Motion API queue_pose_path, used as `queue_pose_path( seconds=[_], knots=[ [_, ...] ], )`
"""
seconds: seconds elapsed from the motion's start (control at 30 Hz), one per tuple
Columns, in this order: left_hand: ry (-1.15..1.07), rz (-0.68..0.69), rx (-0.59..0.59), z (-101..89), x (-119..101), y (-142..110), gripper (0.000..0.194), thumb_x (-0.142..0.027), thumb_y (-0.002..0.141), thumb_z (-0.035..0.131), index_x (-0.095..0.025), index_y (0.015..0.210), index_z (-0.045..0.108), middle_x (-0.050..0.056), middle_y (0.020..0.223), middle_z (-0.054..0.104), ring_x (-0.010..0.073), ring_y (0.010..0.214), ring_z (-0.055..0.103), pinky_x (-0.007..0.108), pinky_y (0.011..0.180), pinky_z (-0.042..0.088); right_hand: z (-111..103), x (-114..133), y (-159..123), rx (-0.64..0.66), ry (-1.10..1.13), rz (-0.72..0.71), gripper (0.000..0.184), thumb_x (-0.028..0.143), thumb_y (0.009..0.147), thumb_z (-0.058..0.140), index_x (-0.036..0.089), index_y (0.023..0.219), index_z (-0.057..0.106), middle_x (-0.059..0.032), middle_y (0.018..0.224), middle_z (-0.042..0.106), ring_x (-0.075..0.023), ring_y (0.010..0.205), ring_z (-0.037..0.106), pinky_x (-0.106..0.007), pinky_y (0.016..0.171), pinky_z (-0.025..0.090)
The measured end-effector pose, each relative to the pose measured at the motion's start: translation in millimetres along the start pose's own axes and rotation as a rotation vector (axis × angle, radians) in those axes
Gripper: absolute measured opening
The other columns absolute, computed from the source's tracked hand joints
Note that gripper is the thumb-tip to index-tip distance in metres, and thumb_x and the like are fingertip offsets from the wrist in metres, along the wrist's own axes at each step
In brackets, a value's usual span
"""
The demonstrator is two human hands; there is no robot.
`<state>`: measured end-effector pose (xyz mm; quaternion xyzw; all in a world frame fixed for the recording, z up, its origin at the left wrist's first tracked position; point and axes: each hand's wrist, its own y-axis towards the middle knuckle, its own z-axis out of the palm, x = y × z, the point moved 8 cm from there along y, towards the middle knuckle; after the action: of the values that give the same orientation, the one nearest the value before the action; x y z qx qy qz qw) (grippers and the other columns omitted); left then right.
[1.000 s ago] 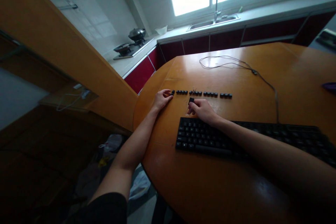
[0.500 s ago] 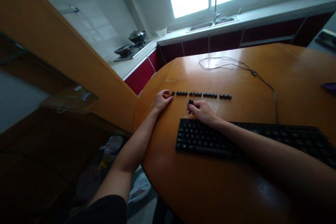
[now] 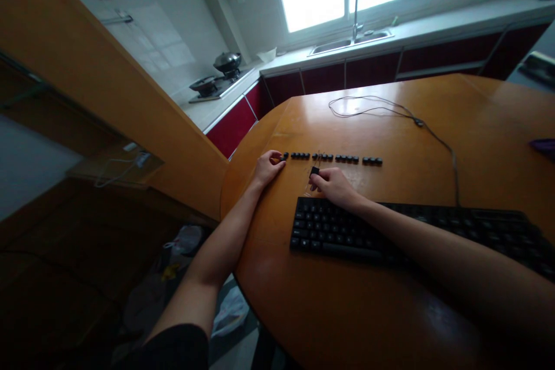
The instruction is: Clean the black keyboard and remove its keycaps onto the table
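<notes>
My right hand [image 3: 332, 182] pinches a keycap puller with a black handle [image 3: 314, 171] and thin wires. The wires reach up toward a row of loose black keycaps [image 3: 347, 158] on the table. At the row's left end, my left hand [image 3: 267, 167] rests on the table, its thumb and finger closed around a small black keycap [image 3: 283, 157]. A black keyboard [image 3: 338, 234] lies below, partly covered by my right forearm. The keycaps stand in several short groups.
The wooden table [image 3: 277, 300] has a curved left edge. The keyboard's cable [image 3: 453, 167] loops across its far side. A purple item [image 3: 541, 145] lies at the right. Behind are a counter with a sink [image 3: 332, 46] and a stove with a pan [image 3: 203, 87].
</notes>
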<state>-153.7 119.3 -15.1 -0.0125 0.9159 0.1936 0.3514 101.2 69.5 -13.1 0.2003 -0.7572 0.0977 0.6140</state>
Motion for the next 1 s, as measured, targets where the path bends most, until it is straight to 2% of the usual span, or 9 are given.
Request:
queue_pose_path(
  seconds=[0.73,0.83,1.0],
  knots=[
    [-0.042,-0.010,0.010,-1.8,6.8,2.0,0.037,-0.033,0.068,0.085,-0.018,0.100,0.072,0.007,0.095,0.077,0.0179,0.070,0.065,0.031,0.070,0.054,1.9,8.6,-4.1,0.036,0.020,-0.019,0.028,0.027,0.089,0.056,0.013,0.072,0.074,-0.0075,0.072,0.076,-0.0142,0.061,0.063,-0.024,0.059,0.045],
    [-0.051,-0.021,-0.022,-5.0,7.1,2.7,0.035,-0.040,0.074,0.081,-0.017,0.099,0.071,0.008,0.095,0.077,0.0195,0.074,0.068,0.030,0.071,0.053,5.9,14.4,-7.9,0.086,-0.021,-0.068,0.028,0.026,0.086,0.056,0.014,0.068,0.073,-0.0056,0.069,0.074,-0.0137,0.060,0.061,-0.024,0.057,0.042],
    [-0.062,-0.042,-0.099,-12.5,8.5,4.7,0.035,-0.050,0.094,0.058,-0.017,0.096,0.070,0.010,0.094,0.077,0.0214,0.083,0.071,0.030,0.076,0.053,13.7,21.8,-14.6,0.162,-0.131,-0.153,0.030,0.029,0.085,0.054,0.016,0.060,0.066,0.0008,0.055,0.059,-0.0116,0.054,0.048,-0.024,0.052,0.033]
  ],
)
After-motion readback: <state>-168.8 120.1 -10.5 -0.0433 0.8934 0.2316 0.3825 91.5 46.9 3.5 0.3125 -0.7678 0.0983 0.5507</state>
